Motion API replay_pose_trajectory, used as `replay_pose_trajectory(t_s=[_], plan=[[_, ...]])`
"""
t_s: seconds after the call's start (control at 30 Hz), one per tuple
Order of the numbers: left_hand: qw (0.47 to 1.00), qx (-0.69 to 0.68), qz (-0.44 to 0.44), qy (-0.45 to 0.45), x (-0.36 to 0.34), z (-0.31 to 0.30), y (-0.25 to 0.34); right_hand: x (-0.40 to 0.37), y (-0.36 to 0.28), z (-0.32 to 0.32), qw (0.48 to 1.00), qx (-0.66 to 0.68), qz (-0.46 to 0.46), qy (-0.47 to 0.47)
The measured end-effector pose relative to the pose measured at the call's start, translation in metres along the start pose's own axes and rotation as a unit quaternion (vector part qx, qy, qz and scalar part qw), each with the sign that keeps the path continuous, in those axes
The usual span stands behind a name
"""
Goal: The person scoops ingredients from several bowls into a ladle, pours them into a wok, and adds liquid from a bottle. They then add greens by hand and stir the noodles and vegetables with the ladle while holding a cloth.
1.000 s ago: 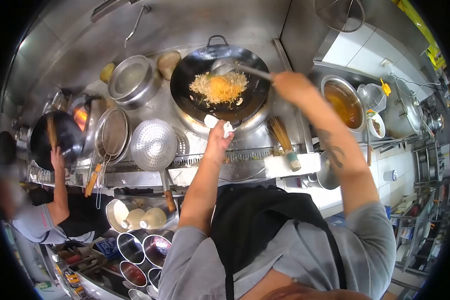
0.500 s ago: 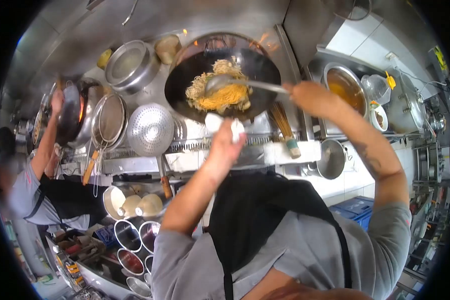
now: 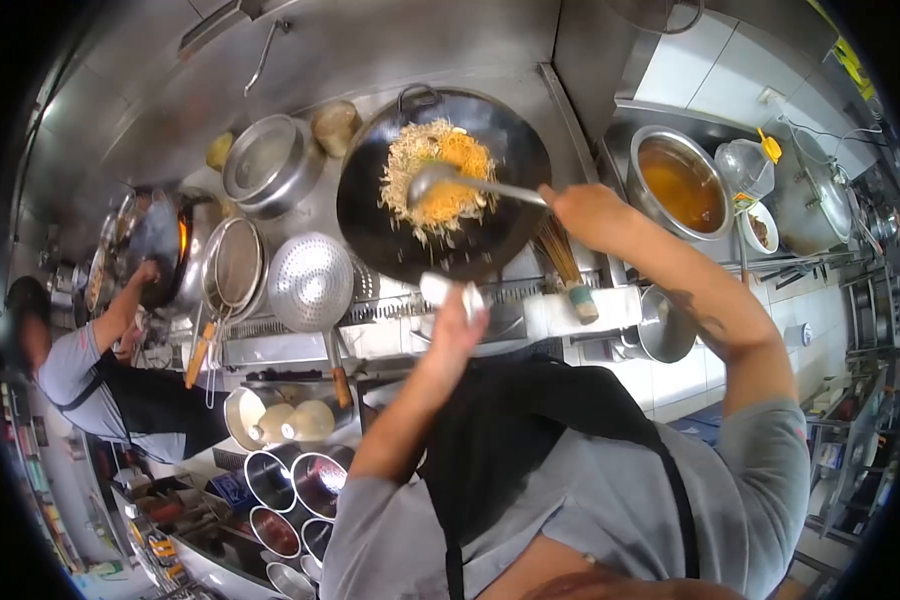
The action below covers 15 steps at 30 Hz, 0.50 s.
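Note:
A large black wok (image 3: 510, 225) in front of me holds pale and yellow noodles (image 3: 440, 150) with bits of other food mixed in. My right hand (image 3: 590, 215) is closed round the handle of a metal ladle (image 3: 490, 187), and its bowl rests among the noodles. At the wok's near edge, my left hand (image 3: 458, 325) grips a folded white cloth (image 3: 452, 291). The cloth covers the spot where fingers and rim meet. A bundle of thin sticks, a bamboo wok brush (image 3: 562, 262), lies just right of the wok.
Left of the wok are a perforated skimmer (image 3: 310, 283), mesh strainers (image 3: 237, 265) and a steel pot (image 3: 270, 160). A bowl of amber liquid (image 3: 682, 185) sits at right. Another person (image 3: 120, 360) handles a wok over flame at far left. Metal containers (image 3: 270, 480) stand below.
The wok now faces me more, its far loop handle showing, and the flames behind it are out of sight. The noodles lie more spread and mixed. The ladle stays in my right hand.

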<state>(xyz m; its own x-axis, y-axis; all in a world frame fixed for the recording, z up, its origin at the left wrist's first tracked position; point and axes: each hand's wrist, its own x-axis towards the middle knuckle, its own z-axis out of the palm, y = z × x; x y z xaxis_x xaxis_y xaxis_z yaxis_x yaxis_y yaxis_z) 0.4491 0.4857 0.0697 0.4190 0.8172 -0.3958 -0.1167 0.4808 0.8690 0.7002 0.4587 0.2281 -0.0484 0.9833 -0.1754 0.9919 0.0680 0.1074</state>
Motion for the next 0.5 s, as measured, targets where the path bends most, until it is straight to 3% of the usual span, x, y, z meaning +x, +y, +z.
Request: replay_pose_trajectory(t_s=[0.03,0.07,0.1,0.2,0.23,0.27,0.3,0.37,0.43,0.5], plan=[[0.94,-0.284,-0.187,0.019,-0.009,0.004,0.001,-0.006,0.007,-0.004,1.0,0.009,-0.024,-0.013],[0.995,-0.097,0.01,0.007,-0.005,0.005,0.009,-0.003,0.014,-0.013,0.999,0.03,-0.025,-0.011],[0.976,0.098,0.195,0.0,-0.009,0.003,0.014,-0.003,0.019,-0.019,0.998,0.057,-0.028,-0.02],[0.99,-0.088,0.059,-0.093,0.068,-0.014,0.012,0.008,0.007,-0.004,0.999,0.05,0.003,-0.02],[0.937,-0.323,-0.071,-0.113,0.071,-0.011,0.019,0.011,-0.002,0.005,0.999,0.035,0.02,-0.014],[0.967,-0.226,-0.11,0.035,0.044,-0.007,0.007,0.005,-0.007,0.008,0.999,0.032,0.019,-0.022],[0.946,-0.275,-0.174,-0.01,0.038,-0.022,-0.023,-0.006,-0.006,0.003,1.0,0.027,0.003,-0.015],[0.937,-0.293,-0.181,-0.061,-0.01,-0.008,-0.012,-0.025,0.006,-0.007,0.999,0.031,-0.041,-0.003],[0.944,-0.271,-0.178,0.066,-0.009,0.005,0.022,-0.018,0.008,-0.019,0.998,0.056,-0.019,-0.034],[0.935,-0.331,-0.114,-0.052,0.036,0.003,0.054,-0.003,0.007,-0.015,0.999,0.043,0.007,-0.021]])
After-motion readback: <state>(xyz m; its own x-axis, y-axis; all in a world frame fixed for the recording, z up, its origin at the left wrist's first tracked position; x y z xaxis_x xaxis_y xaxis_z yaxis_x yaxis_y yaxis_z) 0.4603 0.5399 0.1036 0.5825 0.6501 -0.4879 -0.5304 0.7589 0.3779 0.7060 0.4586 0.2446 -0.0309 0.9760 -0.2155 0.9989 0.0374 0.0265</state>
